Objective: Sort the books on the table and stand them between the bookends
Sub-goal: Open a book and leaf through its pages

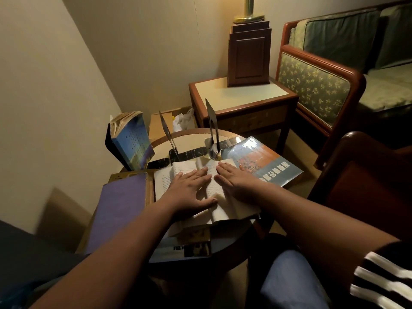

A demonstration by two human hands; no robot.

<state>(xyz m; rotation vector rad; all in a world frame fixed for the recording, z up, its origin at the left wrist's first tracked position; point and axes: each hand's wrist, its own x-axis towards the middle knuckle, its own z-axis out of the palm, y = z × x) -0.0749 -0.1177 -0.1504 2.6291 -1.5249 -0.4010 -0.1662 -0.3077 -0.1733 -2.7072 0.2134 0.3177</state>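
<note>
An open white book (165, 179) lies flat in the middle of the small round table (191, 136). My left hand (189, 188) presses flat on its left page and my right hand (234, 179) presses flat on its right page, fingers straight. Behind the book stand two thin dark bookends: the left bookend (168, 134) leans, the right bookend (211, 126) is upright. A blue-covered book (133, 143) stands upright at the table's left. A purple book (120, 208) lies at the near left. A blue and orange book (263, 161) lies at the right.
Another book with a dark photo cover (191, 246) lies under the open one at the near edge. A wooden side table (240, 101) with a lamp base (248, 56) stands behind. A green sofa (334, 70) is at the right, a cardboard box (165, 119) behind.
</note>
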